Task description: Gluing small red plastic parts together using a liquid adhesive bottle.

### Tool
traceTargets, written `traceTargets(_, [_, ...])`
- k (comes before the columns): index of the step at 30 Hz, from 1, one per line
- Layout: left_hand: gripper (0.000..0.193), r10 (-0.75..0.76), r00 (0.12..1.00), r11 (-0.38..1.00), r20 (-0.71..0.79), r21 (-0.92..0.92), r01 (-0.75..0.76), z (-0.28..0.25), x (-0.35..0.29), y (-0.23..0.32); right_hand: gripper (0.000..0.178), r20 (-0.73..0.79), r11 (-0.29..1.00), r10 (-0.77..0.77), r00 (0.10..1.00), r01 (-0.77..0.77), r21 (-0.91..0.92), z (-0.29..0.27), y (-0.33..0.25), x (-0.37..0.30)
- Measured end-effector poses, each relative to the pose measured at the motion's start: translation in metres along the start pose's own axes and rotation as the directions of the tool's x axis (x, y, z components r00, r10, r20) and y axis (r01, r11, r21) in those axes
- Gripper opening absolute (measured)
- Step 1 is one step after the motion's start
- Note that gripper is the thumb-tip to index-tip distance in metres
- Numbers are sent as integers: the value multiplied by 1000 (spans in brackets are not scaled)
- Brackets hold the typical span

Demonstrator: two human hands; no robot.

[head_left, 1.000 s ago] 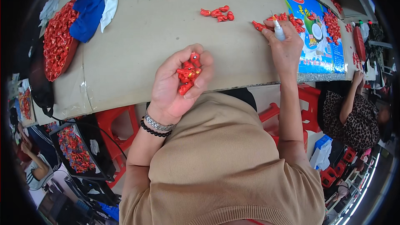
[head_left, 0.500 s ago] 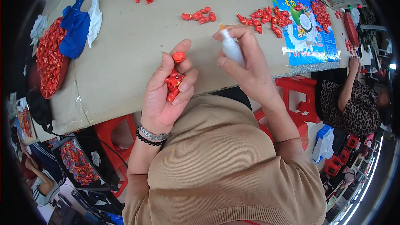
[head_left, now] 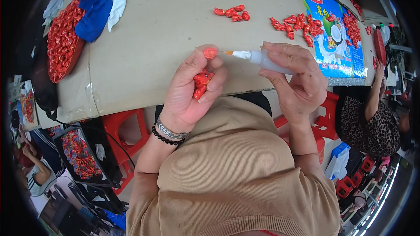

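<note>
My left hand (head_left: 190, 87) is closed around a small glossy red figurine (head_left: 203, 83), curled in the lower fingers. Between its thumb and forefinger it pinches a small round red piece (head_left: 210, 53). My right hand (head_left: 302, 78) grips a white squeeze bottle (head_left: 272, 62) lying nearly level. The bottle's orange-tipped thin nozzle (head_left: 228, 53) points left, its end at or very close to the red piece; whether they touch I cannot tell. Beyond my hands, a few red figurines (head_left: 232, 13) lie on the table (head_left: 153, 30).
At the left, a red tray (head_left: 75, 59) holds many red pieces, beside blue cloth (head_left: 94, 13) and white cloth (head_left: 117, 6). More figurines (head_left: 299, 26) lie by a blue printed sheet (head_left: 328, 57). Red stools (head_left: 127, 133) stand below the table. Another person (head_left: 369, 118) is at the right.
My right hand has tipped the bottle from upright to nearly level, its nozzle now at the round red piece. My left hand has turned that piece toward it. The view has shifted slightly.
</note>
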State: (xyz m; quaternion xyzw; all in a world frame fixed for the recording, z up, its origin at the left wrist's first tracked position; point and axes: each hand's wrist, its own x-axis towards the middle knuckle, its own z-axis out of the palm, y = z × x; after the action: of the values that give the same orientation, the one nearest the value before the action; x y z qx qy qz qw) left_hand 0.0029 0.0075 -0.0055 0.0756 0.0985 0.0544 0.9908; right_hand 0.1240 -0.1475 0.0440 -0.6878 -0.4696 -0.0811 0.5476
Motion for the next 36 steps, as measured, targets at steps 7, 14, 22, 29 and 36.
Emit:
traceTargets(7, [23, 42, 998, 995, -37, 94, -38, 2, -2, -1, 32, 27, 993, -82, 996, 84, -80, 4, 0, 0])
traceTargets(14, [23, 58, 998, 991, -40, 125, -53, 4, -4, -1, 31, 30, 990, -92, 995, 95, -105, 7, -1, 0])
traceTargets(22, [22, 66, 997, 986, -33, 157, -60, 3, -4, -1, 30, 53, 983, -110, 992, 117, -138, 6, 1, 1])
traceTargets(29, [21, 102, 993, 978, -53, 187, -90, 6, -4, 0, 28, 48, 990, -63, 997, 68, -126, 4, 0, 1])
traceTargets(36, [19, 160, 987, 951, 26, 264, -161, 3, -3, 2, 29, 26, 989, -61, 998, 64, -130, 3, 0, 1])
